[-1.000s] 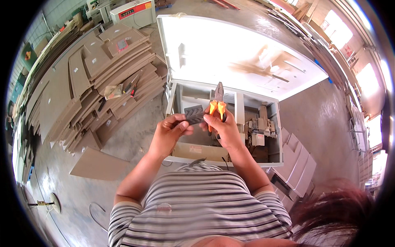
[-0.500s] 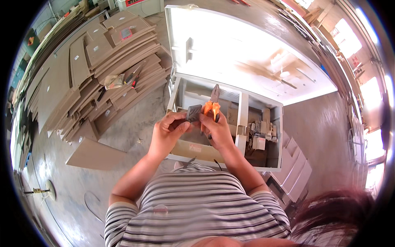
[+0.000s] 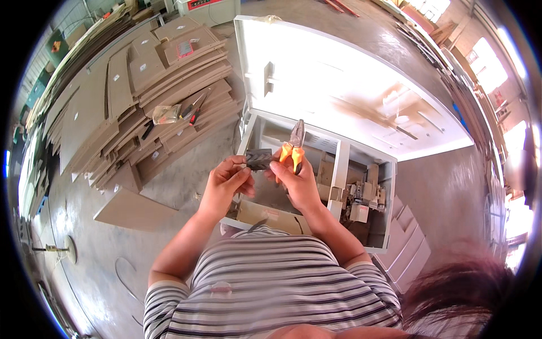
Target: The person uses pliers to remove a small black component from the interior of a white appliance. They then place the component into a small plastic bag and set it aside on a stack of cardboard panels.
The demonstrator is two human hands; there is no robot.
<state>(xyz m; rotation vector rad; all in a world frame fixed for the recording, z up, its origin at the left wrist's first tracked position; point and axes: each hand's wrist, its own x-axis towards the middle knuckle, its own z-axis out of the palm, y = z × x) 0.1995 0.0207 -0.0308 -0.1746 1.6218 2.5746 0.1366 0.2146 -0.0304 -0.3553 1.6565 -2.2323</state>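
Note:
My left hand [image 3: 227, 182] and my right hand [image 3: 297, 182] meet in front of my chest, above an open white cabinet [image 3: 339, 169]. Between them is a small dark ribbed block [image 3: 258, 159]; the fingers of both hands touch it. My right hand also holds pliers with orange handles [image 3: 292, 146], their grey jaws pointing up and away from me. The handles lie in my right palm, right beside the block.
The white cabinet door [image 3: 339, 90] lies swung open beyond my hands. Inside the cabinet sit several pale electrical parts [image 3: 358, 200]. Stacks of brown board panels [image 3: 141, 96] cover the concrete floor at left, with a few hand tools [image 3: 180, 112] lying on them. One loose board [image 3: 132, 209] lies nearer.
My hands stay together on the block and pliers. The view has shifted slightly, so the cabinet and hands sit a little lower and nearer in the picture.

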